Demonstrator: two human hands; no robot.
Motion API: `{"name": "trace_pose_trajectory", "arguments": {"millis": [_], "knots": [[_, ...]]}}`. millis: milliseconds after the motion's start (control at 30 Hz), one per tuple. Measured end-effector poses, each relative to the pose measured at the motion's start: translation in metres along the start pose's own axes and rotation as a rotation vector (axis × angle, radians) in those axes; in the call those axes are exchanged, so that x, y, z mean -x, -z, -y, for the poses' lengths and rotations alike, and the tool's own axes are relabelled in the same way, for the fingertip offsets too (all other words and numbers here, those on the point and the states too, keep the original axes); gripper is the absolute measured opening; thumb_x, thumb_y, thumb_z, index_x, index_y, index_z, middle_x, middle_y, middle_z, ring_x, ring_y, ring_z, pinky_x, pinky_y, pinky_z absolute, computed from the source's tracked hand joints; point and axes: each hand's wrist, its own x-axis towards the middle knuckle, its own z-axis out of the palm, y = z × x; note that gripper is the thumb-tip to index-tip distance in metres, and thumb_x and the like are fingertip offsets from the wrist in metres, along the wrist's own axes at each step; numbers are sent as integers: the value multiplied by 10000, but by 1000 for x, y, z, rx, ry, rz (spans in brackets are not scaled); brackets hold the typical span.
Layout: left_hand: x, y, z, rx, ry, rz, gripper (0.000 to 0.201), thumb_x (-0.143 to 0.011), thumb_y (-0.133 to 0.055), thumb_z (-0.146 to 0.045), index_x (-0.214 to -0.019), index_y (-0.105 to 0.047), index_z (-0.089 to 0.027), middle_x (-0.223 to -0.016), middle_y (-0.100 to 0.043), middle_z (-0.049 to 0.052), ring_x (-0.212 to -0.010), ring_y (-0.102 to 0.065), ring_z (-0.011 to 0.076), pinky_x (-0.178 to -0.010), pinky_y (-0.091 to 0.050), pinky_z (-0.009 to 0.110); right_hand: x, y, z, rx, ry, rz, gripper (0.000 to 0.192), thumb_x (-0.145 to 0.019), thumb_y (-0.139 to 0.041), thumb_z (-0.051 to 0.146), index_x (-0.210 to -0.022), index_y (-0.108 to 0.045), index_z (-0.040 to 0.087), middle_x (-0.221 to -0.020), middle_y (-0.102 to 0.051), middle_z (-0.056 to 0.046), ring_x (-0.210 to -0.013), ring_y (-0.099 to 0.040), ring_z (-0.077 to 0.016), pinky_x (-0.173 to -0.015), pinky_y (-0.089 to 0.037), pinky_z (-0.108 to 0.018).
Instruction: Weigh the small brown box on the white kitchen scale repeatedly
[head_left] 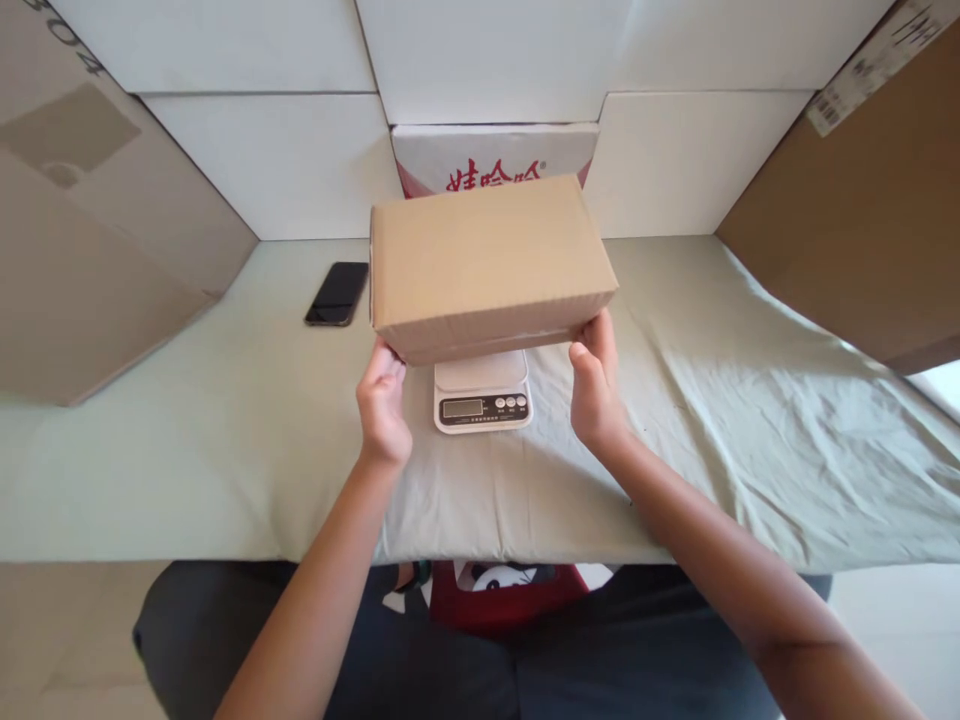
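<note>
Box (487,262) gripped at its 2 lower near corners, left hand (382,405) and right hand (595,385) clamped on opposite ends, kept level over the scale (482,392) on the cloth (712,420), phone (337,293) well left.

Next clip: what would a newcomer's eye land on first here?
The plain cardboard box at centre, gripped at its lower corners by the left hand and right hand. It sits over a small white digital scale on the pale green cloth; whether it rests on it is unclear. A black phone lies to the left.
</note>
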Motion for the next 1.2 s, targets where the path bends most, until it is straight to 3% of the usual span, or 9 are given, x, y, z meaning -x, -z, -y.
{"name": "trace_pose_trajectory", "arguments": {"millis": [167, 400, 767, 1200], "knots": [[11, 5, 12, -26, 17, -50, 549, -871, -611, -572, -1294, -774, -261, -1441, -730, 116, -1501, -565, 353, -1267, -434, 474, 18, -6, -11, -71, -50, -6, 506, -991, -508, 568, -1473, -532, 418, -1601, -581, -24, -1511, -534, -320, -1283, -469, -557], [14, 16, 22, -86, 73, -179, 556, -854, -604, -574, -1261, -794, -247, -1399, -761, 110, -1452, -611, 358, -1219, -472, 474, 24, -8, -4, -128, -95, -5, 501, -976, -540, 582, -1442, -577, 400, -1584, -607, -29, -1499, -546, -322, -1293, -463, -573], [14, 16, 23, -114, 81, -127, 552, -891, -556, -557, -1293, -787, -258, -1438, -740, 113, -1492, -580, 346, -1244, -446, 471, 25, -8, -11, -171, -149, -24, 469, -939, -571, 606, -1352, -615, 386, -1529, -651, -39, -1484, -557, -325, -1279, -474, -575], [13, 9, 15, -40, 135, -181, 485, -812, -588, -485, -1160, -826, -244, -1385, -770, 103, -1462, -604, 354, -1229, -454, 466, 26, -7, -16, -171, -165, -27, 459, -953, -560, 584, -1349, -593, 355, -1550, -626, -55, -1475, -560, -312, -1273, -479, -553]]}}
